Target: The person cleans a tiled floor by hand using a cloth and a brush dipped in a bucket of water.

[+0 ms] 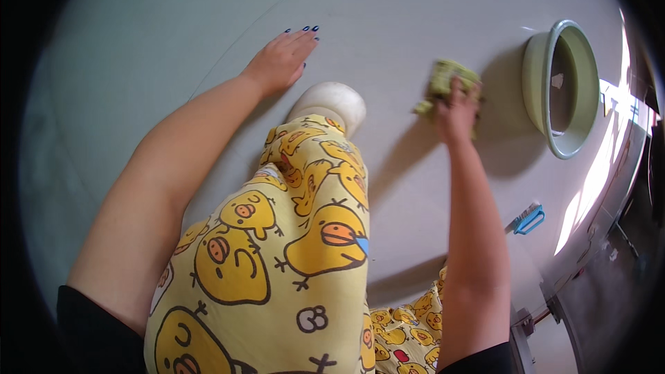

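Observation:
My right hand [457, 114] grips a crumpled yellow-green cloth [448, 80], which is slightly blurred over the pale floor tiles. Flat on the floor to the left, my left hand [283, 57] has its fingers stretched out and holds nothing; its nails are dark. Between the two hands is my white shoe [332, 101], below yellow trousers with a chick print. A pale green plastic basin [537, 83] stands right of the cloth, with dark water and a small pale scrap inside.
A blue scrubbing brush [529, 219] lies on the floor below the basin, near my right forearm. Glossy tiles [395, 15] spread ahead of my hands. Bright sunlight falls along the right side, beside a door frame [558, 317] at the lower right.

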A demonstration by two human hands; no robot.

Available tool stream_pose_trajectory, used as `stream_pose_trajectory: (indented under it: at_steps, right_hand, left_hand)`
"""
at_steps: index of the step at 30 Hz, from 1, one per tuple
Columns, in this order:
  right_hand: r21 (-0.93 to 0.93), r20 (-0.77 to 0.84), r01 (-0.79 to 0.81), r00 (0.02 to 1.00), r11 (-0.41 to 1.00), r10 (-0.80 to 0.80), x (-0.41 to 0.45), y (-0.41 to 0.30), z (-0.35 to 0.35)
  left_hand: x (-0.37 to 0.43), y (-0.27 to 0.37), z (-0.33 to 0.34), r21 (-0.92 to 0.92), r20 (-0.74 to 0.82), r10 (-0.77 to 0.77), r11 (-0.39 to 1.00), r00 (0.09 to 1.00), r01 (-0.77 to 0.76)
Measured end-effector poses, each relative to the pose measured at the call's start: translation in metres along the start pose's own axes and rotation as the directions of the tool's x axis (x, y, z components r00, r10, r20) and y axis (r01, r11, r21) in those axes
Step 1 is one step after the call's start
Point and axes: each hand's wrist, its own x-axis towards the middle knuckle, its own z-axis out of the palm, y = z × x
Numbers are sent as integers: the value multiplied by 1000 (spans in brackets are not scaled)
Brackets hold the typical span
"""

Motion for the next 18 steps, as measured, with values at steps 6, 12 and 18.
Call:
stream_pose_trajectory:
  at_steps: [6, 12, 18]
  right_hand:
    - [160, 220, -48, 975, 986, 12, -25, -105, -21]
    - [386, -34, 146, 989, 911, -144, -75, -61, -44]
    - [142, 287, -451, 871, 881, 400, -182, -35, -31]
  left_hand:
    - [19, 28, -1, -245, -123, -187, 958, 975, 152]
    - [56, 61, -4, -327, -214, -16, 943, 977, -56]
    - [94, 127, 13, -283, -86, 216, 931, 973, -231]
